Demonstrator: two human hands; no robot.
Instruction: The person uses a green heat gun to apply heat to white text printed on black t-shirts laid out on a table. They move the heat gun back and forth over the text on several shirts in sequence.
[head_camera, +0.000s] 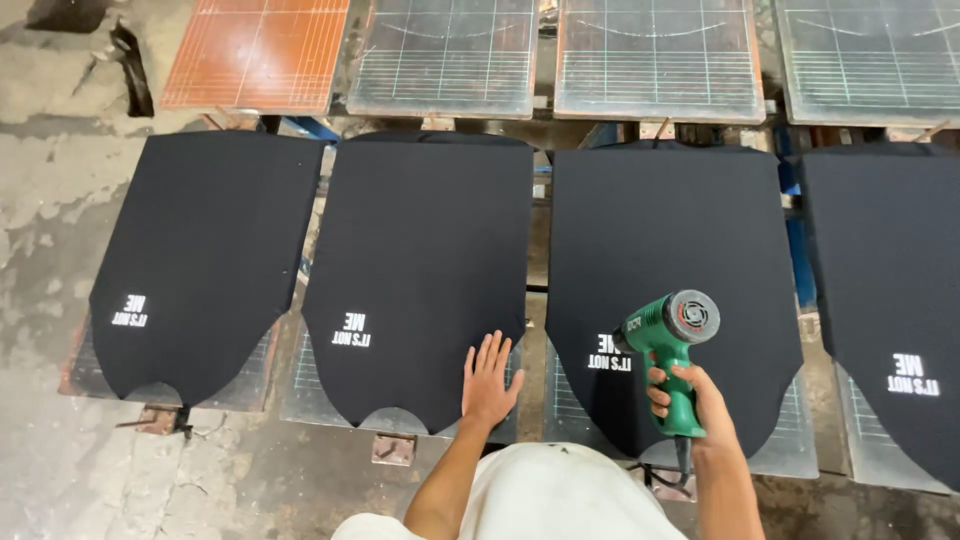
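Left hand (490, 382) lies flat, fingers spread, on the lower right corner of the second black panel (420, 270), just right of its white print. Right hand (690, 398) is wrapped tight around the grip of a green heat gun (668, 345), nozzle aimed at the white print on the third panel (670, 260). More black panels lie either side; gridded screens (450, 55) line the top.
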